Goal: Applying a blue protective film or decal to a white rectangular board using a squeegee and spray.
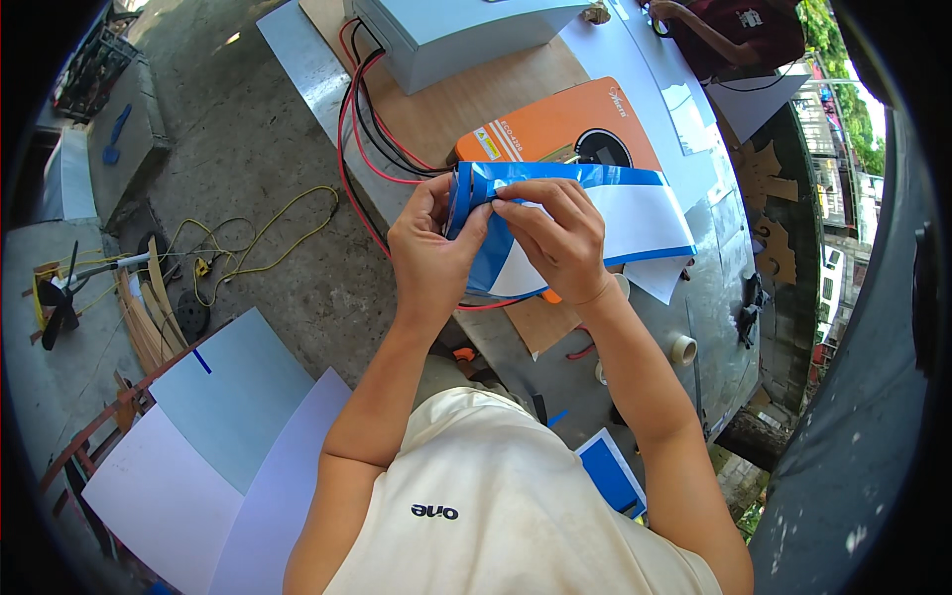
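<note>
Both hands meet at the folded left end of a glossy blue-and-white sheet, which stretches away to the right. My left hand grips that end, thumb in front and fingers curled behind. With thumb and fingertips pinched together, my right hand holds the sheet's blue upper edge close to the left thumb. Just beyond the sheet lies an orange box-shaped electrical unit with a round black display, its lower part covered by the sheet. What the left fingers press on behind the fold is hidden.
A grey metal box stands on a wooden board, with red and black cables looping off its left side. Tape rolls rest on the table at right. Another person is at the far right. White panels lean at lower left.
</note>
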The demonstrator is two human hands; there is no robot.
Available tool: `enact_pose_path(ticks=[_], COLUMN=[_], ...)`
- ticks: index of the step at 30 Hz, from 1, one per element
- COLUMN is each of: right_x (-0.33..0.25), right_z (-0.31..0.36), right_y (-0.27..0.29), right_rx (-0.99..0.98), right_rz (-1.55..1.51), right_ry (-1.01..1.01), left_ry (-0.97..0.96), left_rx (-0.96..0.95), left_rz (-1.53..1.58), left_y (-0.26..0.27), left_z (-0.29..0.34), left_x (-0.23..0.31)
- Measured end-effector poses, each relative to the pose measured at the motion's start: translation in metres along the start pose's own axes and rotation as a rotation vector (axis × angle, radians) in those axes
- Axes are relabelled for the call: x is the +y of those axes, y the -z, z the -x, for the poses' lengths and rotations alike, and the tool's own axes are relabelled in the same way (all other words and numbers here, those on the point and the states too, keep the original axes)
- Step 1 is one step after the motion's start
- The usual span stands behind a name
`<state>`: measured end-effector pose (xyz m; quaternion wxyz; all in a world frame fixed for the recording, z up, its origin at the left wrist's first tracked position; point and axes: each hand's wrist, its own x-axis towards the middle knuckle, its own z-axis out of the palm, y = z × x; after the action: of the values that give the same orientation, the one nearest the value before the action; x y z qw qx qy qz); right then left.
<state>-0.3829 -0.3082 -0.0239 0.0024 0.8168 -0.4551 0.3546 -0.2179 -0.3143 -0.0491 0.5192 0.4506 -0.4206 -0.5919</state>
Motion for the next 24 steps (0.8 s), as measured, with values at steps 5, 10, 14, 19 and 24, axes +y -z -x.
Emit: enact_pose_path(ticks=[5, 10, 14, 19, 24], right_x=[0.001, 0.017, 0.024, 0.023, 0.025], right_z=[0.003, 0.023, 0.042, 0.051, 0.052], right_y=[-0.001, 0.004, -0.007, -0.026, -0.032], right_rx=[0.006, -0.159, -0.261, -0.323, -0.333], right_rz=[-0.154, -0.055, -0.08, -0.133, -0.222], right_ry=[-0.426, -0.48, -0.517, -0.398, -0.399], left_ry=[0.005, 0.139, 0.244, 0.299, 0.411], left_rx=[-0.011, -0.042, -0.112, -0.217, -0.264], left_rz=[-0.015, -0.061, 0.01, 0.013, 0.092], left_y=[0.008, 0.028, 0.044, 0.047, 0.048], left_z=[0.0, -0.006, -0.008, -0.008, -0.008], left_x=[-0.003, -0.017, -0.036, -0.056, -0.061])
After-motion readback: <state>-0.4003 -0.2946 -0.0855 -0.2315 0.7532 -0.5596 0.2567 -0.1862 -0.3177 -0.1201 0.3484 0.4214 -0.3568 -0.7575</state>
